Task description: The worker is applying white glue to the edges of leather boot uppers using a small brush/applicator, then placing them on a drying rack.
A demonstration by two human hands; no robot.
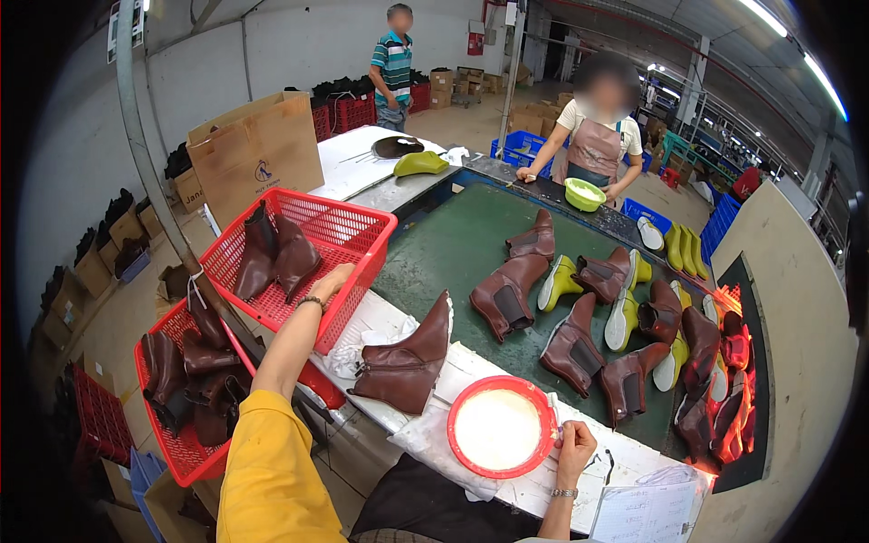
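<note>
My left hand (333, 282) reaches over a red plastic basket (362, 237), its fingers stretched toward the side wall and apparently empty. Two brown ankle boots (272, 249) lie in that basket. Beside it on the white table edge, a brown boot (405, 362) with a side zip rests upright, tilted. In front of me stands a red bowl (453, 418) of white liquid (496, 430). Right of the bowl, my right hand (575, 445) is closed, fingers pinched round a thin, pale tool (554, 412) at the rim; its kind is unclear.
Several brown boots (507, 294) and yellow-green shoe lasts or soles (561, 282) cover the green belt (434, 262), running right to a glowing red heater (738, 362). A lower basket (186, 462) holds more boots. A co-worker (597, 149) stands opposite by a green bowl (586, 195). An open notebook (644, 514) lies right.
</note>
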